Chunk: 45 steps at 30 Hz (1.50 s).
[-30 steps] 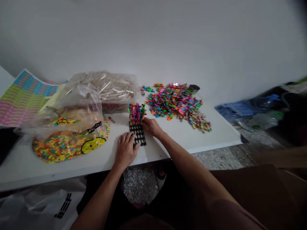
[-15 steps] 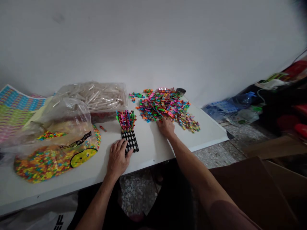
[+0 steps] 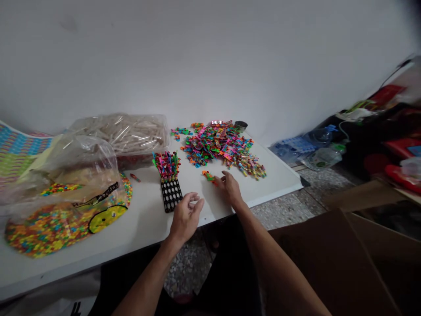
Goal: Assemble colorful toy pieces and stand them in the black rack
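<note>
A black perforated tray (image 3: pixel 171 195) lies on the white table (image 3: pixel 144 228), its far half filled with upright colourful plastic pieces (image 3: pixel 166 164). My left hand (image 3: pixel 186 215) hovers just right of the tray, fingers loosely curled, holding nothing I can see. My right hand (image 3: pixel 230 186) rests on the table further right, fingers spread, its fingertips touching a small orange and green piece (image 3: pixel 208 176). Behind it spreads a big pile of mixed colourful pieces (image 3: pixel 223 147).
A clear bag of small multicoloured beads (image 3: pixel 66 210) lies at the left. Behind it sit a bag of pale sticks (image 3: pixel 128 134) and patterned sheets (image 3: pixel 19 151). Brown cardboard (image 3: pixel 342 259) stands at lower right; clutter fills the floor at the far right.
My right hand went from the tray to the big pile and came back toward me with a small piece. My left hand left the tray and moved right.
</note>
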### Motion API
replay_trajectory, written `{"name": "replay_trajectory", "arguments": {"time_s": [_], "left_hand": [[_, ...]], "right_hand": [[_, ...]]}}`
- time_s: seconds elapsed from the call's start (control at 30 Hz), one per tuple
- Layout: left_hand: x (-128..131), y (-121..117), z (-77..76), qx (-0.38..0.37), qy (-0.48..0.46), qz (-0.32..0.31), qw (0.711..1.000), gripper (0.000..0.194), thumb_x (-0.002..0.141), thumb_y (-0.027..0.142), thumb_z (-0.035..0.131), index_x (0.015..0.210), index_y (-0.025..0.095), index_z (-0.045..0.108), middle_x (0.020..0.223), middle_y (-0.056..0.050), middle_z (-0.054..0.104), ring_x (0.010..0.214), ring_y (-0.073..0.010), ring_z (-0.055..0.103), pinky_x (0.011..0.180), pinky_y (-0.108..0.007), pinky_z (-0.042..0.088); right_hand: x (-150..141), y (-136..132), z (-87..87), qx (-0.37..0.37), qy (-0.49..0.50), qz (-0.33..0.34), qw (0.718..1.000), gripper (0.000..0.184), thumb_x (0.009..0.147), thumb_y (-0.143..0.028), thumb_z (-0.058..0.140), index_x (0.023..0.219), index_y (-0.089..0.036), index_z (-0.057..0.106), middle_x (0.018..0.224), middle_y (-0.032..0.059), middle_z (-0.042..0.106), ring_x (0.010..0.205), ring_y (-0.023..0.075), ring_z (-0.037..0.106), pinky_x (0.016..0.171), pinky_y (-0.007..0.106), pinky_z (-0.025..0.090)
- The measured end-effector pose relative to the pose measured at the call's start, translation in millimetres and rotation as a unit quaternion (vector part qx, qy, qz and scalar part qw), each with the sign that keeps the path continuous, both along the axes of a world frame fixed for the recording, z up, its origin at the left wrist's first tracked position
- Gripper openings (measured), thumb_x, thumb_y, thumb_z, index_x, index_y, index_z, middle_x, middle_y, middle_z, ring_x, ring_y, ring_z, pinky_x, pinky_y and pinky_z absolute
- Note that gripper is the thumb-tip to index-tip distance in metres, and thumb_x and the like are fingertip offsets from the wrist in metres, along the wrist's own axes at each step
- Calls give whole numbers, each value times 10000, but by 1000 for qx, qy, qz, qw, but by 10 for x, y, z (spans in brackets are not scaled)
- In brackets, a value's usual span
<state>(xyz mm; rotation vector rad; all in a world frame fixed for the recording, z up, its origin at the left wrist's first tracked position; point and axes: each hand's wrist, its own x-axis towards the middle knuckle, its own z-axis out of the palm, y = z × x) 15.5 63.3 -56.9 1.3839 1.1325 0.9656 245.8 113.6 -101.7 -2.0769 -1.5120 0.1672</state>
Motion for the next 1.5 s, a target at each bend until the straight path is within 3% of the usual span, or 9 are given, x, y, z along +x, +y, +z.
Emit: {"name": "replay_trajectory", "arguments": {"time_s": [0.17,0.47,0.6,0.77,0.97,1.13,1.23,1.37,1.5], "left_hand": [[121,-46,-36,-85,-97,27,991,417,796,465,830,1081,172,743,993,-117,753,767,-200,712,623,-267,560],[516,138,-112,-199,-289,59,935,394,784,486,816,946,136,731,1014,-120,761,945,-215,725,830,-298,572],[465,130,-76,-220,-296,113,923,355,788,446,769,950,139,693,942,-98,762,805,-199,727,768,-329,583],[104,73,205,-241,-349,113,898,315,779,389,754,949,152,637,806,-21,685,646,-162,665,678,-344,589],[-52,44,480,-272,-430,117,853,241,826,358,726,843,192,552,716,34,564,584,-127,581,607,-294,552],[-128,78,497,-278,-454,143,834,296,860,410,728,803,208,519,667,48,522,557,-125,546,611,-294,531],[-180,107,467,-288,-458,187,820,215,891,344,671,797,199,544,677,26,571,591,-138,582,662,-310,535],[-234,127,450,-280,-468,216,810,162,951,302,562,848,182,597,790,-42,690,734,-177,682,809,-359,551],[-286,112,422,-261,-481,223,807,189,964,324,555,821,200,561,830,-59,721,790,-195,702,933,-413,537]], "right_hand": [[-84,99,118,-45,-43,33,998,250,968,-428,650,1047,-204,727,1106,138,704,985,256,677,810,323,487],[-560,-548,254,135,189,182,956,177,932,-356,679,1047,-230,723,945,56,720,784,188,662,743,307,546],[-83,-368,362,74,159,244,954,258,1000,-357,582,1167,-216,720,1011,67,743,878,201,698,796,315,568],[889,283,412,-33,-108,53,992,405,968,-118,464,1290,-123,709,1248,202,673,1099,288,650,934,386,509],[1089,588,388,-99,-138,129,977,305,949,-181,593,1198,-213,767,1241,159,662,1107,287,624,898,350,472],[701,406,356,-58,-97,198,974,149,956,-201,579,1044,-170,695,1205,154,676,1124,265,622,953,366,485],[176,91,298,31,129,207,969,162,1005,-330,540,1057,-190,603,999,101,707,907,227,661,845,377,534],[-674,-446,277,60,480,216,848,356,997,-485,587,1238,-230,529,939,42,704,779,197,681,687,351,568],[-1191,-762,362,65,597,195,775,372,969,-473,645,1259,-252,572,1003,62,727,887,220,712,795,408,599]]}}
